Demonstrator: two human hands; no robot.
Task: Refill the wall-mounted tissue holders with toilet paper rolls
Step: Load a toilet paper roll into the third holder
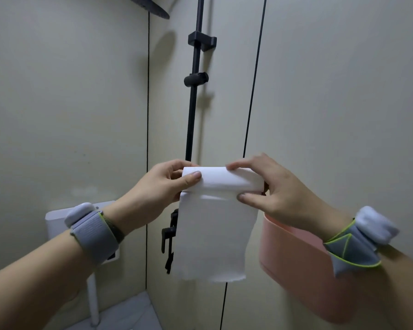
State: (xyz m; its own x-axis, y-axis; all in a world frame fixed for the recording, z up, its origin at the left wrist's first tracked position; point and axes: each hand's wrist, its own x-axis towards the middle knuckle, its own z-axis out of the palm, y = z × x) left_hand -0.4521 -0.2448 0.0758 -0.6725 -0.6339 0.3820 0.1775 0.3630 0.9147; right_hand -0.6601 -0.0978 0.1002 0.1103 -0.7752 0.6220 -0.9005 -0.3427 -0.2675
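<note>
A white toilet paper roll (224, 181) is held level in front of the wall, a loose sheet hanging down from it. My left hand (160, 184) grips its left end, thumb on the front. Holding the right end is my right hand (272, 189), fingers over the top and thumb underneath. A pink wall-mounted holder (293, 263) sits just below and to the right of the roll, partly hidden by my right forearm. Both wrists wear grey bands.
A black shower rail (193, 96) with brackets runs up the wall behind the roll, a dark shower head (150, 7) at the top. A black fitting (168, 236) sits behind the hanging sheet. A white cistern (57, 217) and its pipe stand at lower left.
</note>
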